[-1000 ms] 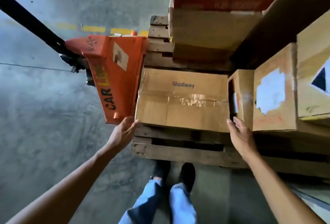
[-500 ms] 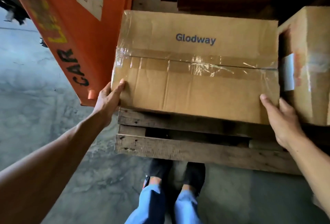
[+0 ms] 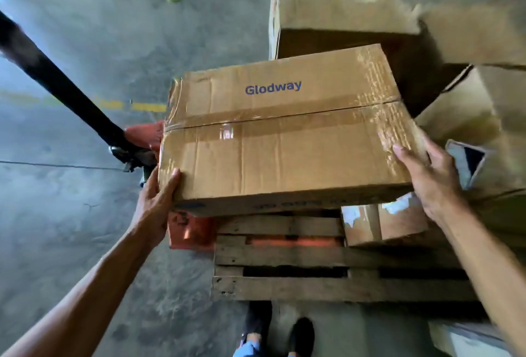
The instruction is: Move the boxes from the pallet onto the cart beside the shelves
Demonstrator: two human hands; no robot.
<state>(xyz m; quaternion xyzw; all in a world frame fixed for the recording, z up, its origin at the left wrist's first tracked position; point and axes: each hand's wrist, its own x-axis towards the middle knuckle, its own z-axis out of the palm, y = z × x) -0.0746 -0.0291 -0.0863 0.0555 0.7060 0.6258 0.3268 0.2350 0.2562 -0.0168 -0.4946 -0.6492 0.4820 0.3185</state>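
A brown taped cardboard box marked "Glodway" (image 3: 284,134) is lifted clear above the wooden pallet (image 3: 313,285). My left hand (image 3: 155,200) grips its near left corner, thumb on top and fingers under the edge. My right hand (image 3: 424,177) holds the near right corner, thumb on the top face and fingers down the side. A smaller box with torn white labels (image 3: 381,222) stays on the pallet under the lifted box's right end. No cart is in view.
An orange pallet jack (image 3: 187,231) with a black handle (image 3: 57,80) stands at the pallet's left. More cardboard boxes are stacked behind (image 3: 341,6) and to the right (image 3: 484,117). Bare concrete floor (image 3: 85,29) lies to the left. My feet (image 3: 279,331) are at the pallet's front edge.
Both hands closed on the Glodway box's near corners and raised it off the pallet toward me. The view pulled back, showing the jack handle and rear boxes.
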